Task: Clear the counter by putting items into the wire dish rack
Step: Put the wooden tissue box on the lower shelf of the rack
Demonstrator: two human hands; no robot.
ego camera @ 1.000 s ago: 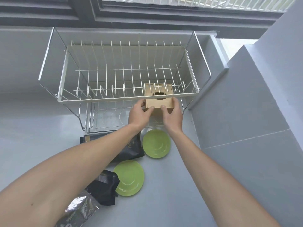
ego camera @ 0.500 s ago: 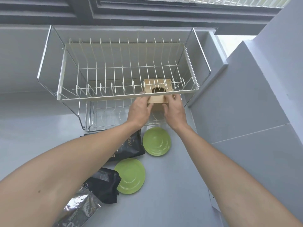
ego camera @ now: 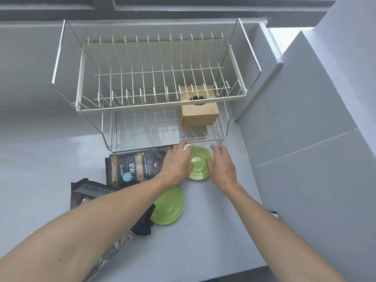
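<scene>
A two-tier wire dish rack (ego camera: 158, 107) stands at the back of the grey counter. A wooden box (ego camera: 198, 116) with a round hole on top sits on the right of its lower tier. Just in front of the rack lies a green plate (ego camera: 199, 165). My left hand (ego camera: 176, 163) is over its left edge and my right hand (ego camera: 220, 164) over its right edge, fingers spread, neither gripping it. A second green plate (ego camera: 168, 206) lies nearer to me, partly under my left forearm. A black coffee bag (ego camera: 132, 166) lies left of the plates.
More black and silver foil bags (ego camera: 89, 190) lie at the lower left, partly hidden by my left arm. A grey wall (ego camera: 305, 129) closes the counter on the right. The counter's front edge (ego camera: 234, 273) runs along the bottom.
Both hands have let go of the wooden box, which now rests in the rack's lower tier. They have drawn back toward me and down over the far green plate.
</scene>
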